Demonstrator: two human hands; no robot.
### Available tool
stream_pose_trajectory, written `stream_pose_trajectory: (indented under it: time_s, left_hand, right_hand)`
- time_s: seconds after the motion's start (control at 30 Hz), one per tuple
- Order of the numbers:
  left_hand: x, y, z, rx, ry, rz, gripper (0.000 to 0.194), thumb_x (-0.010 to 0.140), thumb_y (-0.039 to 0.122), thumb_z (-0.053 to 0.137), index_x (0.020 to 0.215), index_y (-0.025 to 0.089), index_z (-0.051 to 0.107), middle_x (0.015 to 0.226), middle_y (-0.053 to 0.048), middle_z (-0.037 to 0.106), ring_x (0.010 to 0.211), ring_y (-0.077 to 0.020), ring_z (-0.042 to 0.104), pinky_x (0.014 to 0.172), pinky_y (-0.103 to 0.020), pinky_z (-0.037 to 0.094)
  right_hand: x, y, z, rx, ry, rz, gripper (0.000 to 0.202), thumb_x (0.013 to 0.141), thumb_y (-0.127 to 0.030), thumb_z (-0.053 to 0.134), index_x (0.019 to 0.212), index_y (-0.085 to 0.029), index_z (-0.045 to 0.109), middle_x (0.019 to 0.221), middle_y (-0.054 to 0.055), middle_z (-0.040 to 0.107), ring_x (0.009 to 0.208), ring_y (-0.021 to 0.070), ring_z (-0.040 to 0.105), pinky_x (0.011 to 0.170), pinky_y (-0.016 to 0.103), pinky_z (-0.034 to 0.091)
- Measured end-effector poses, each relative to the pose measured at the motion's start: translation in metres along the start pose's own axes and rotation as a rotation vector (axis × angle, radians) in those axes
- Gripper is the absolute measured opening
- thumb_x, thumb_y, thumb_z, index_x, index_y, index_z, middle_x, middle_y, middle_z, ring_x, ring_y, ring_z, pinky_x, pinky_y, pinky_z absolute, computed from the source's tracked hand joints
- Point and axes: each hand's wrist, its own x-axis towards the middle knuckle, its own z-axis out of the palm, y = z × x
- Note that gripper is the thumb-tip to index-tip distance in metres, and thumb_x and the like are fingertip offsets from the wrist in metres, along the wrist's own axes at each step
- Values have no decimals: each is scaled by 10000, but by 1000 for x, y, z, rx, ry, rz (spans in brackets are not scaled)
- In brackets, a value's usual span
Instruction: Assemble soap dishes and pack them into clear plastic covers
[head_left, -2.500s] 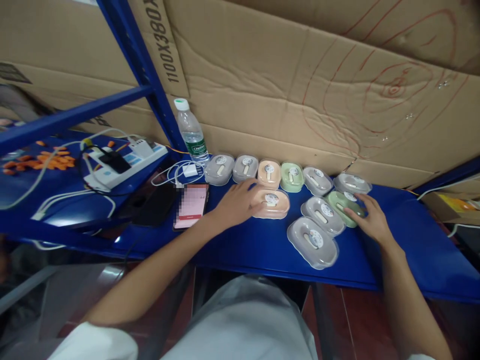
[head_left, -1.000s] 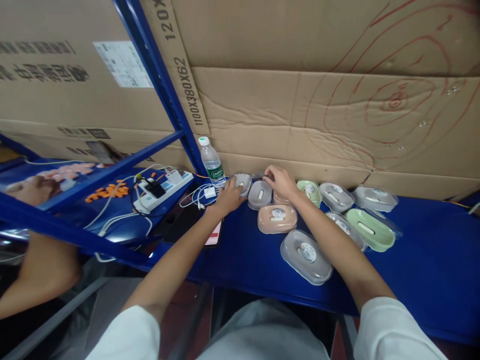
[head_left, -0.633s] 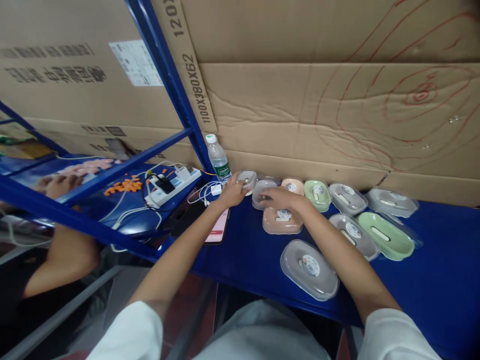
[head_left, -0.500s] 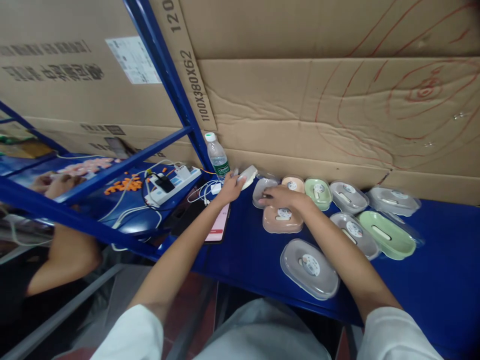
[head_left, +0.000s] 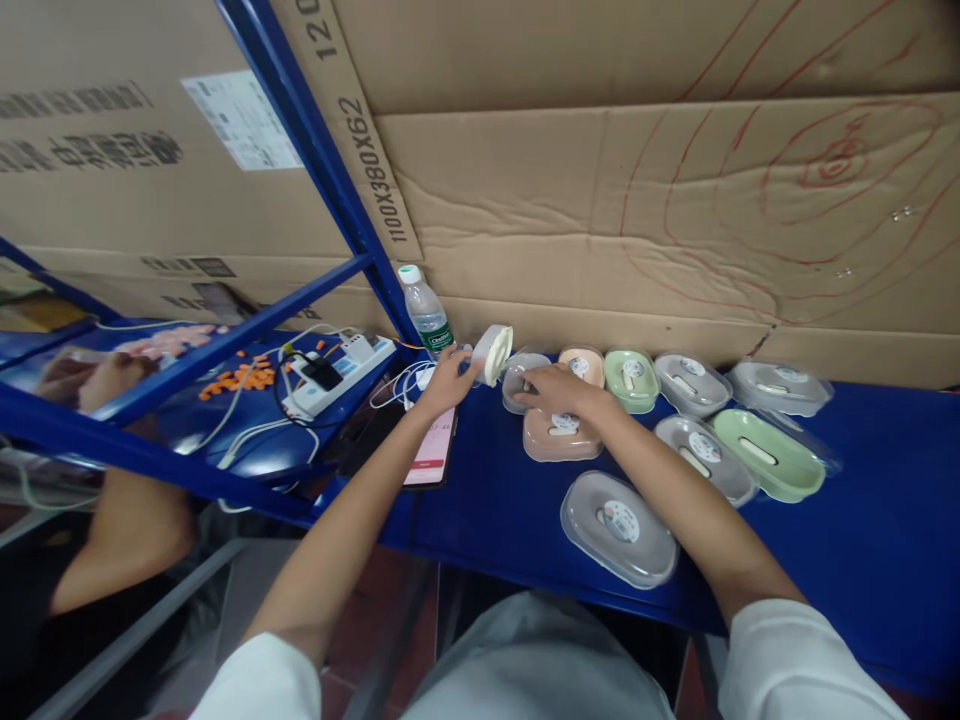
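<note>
My left hand (head_left: 450, 380) is closed on a small cream-white plastic box (head_left: 495, 354), tilted on its side above the back of the blue table (head_left: 487, 510). My right hand (head_left: 553, 388) is closed at the rim of a small grey plastic box (head_left: 516, 384), its fingers partly hiding it. Under that wrist lies a peach box (head_left: 555, 440) with a clear lid and a round label. Behind it sit another peach box (head_left: 590, 364) and a green box (head_left: 631, 380).
Grey boxes (head_left: 691, 384) and a long green box (head_left: 769, 455) lie to the right; another grey box (head_left: 619, 530) is near the front edge. A water bottle (head_left: 427, 312), phone (head_left: 431, 450) and power strip (head_left: 341, 378) are left. A co-worker's hands (head_left: 97, 378) work beyond the blue frame.
The cream-white box in my left hand has turned more upright, showing its side. My right hand stays at the small grey box. The view has shifted slightly.
</note>
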Motion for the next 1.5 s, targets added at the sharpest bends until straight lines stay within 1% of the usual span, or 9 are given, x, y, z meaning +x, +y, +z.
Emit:
stream_pose_trajectory:
  time_s: [0.27, 0.53, 0.77, 0.87, 1.03, 1.17, 1.33, 1.4, 1.5]
  left_hand:
    - [11, 13, 4, -61, -109, -56, 559, 881, 749, 668, 1036, 232, 816, 1497, -126, 574, 1592, -339, 345, 1328, -462, 278]
    - [8, 15, -5, -128, -125, -53, 624, 790, 777, 743, 1089, 231, 795, 1496, -139, 621, 1460, -336, 529, 1212, -452, 434]
    - [8, 15, -6, -125, -64, 17, 532, 952, 676, 581, 1044, 179, 747, 1062, -99, 755, 1116, -294, 687, 1047, -439, 544]
    - [3, 14, -4, -97, 26, 42, 453, 946, 558, 635, 1179, 176, 707, 1267, -139, 713, 1297, -317, 617, 1180, -473, 454]
    - [-15, 12, 3, -91, 109, 42, 581, 956, 407, 640, 1493, 207, 545, 1592, -150, 540, 1594, -322, 372, 1310, -498, 300]
    - [-21, 13, 5, -81, 171, 9, 616, 968, 317, 608, 1554, 177, 479, 1659, -176, 461, 1635, -323, 306, 1327, -512, 281]
    - [-28, 31, 3, -26, 362, -43, 639, 956, 296, 629, 1549, 120, 468, 1763, -255, 179, 1680, -414, 85, 1340, -606, 168]
    - [-32, 45, 4, 22, 411, 23, 588, 972, 296, 619, 1526, 143, 494, 1763, -244, 172, 1672, -413, 127, 1328, -603, 209]
    - [-40, 67, 4, 116, 306, 153, 532, 1012, 283, 564, 1523, 159, 486, 1703, -247, 300, 1621, -400, 284, 1276, -596, 329]
  right_hand:
    - [-2, 1, -1, 16, 0, -1, 614, 1064, -511, 539, 1592, -202, 490, 1358, 145, 745, 1330, 345, 646, 1101, 435, 429]
    - [7, -6, 9, 8, 7, 33, 492, 952, -613, 674, 1205, -202, 771, 1318, 153, 749, 1321, 393, 632, 1135, 488, 410]
    - [13, -6, 12, 22, 58, 85, 434, 940, -493, 704, 1288, -235, 732, 1334, 124, 738, 1310, 363, 631, 1094, 464, 440]
    - [12, -8, 10, 22, 59, 81, 354, 980, -478, 665, 1207, -222, 757, 1242, 116, 767, 1254, 338, 657, 1059, 431, 450]
    - [10, -10, 7, -4, 33, 78, 360, 1033, -513, 580, 1153, -224, 759, 1211, 99, 772, 1243, 302, 658, 1048, 399, 441]
    - [12, -13, 2, -29, -6, 95, 483, 885, -577, 758, 1185, -200, 739, 1273, 122, 750, 1230, 334, 659, 994, 393, 470]
    - [13, -16, -7, -38, -47, 50, 316, 883, -446, 787, 1121, -238, 766, 1153, 79, 788, 1111, 289, 716, 907, 333, 477]
    - [12, -16, -10, -47, -50, 18, 278, 923, -431, 758, 1118, -233, 772, 1111, 83, 800, 1094, 284, 725, 929, 334, 470]
    - [8, -14, -16, -59, -17, -20, 287, 1001, -406, 677, 1200, -215, 755, 1135, 95, 804, 1115, 270, 727, 979, 329, 458]
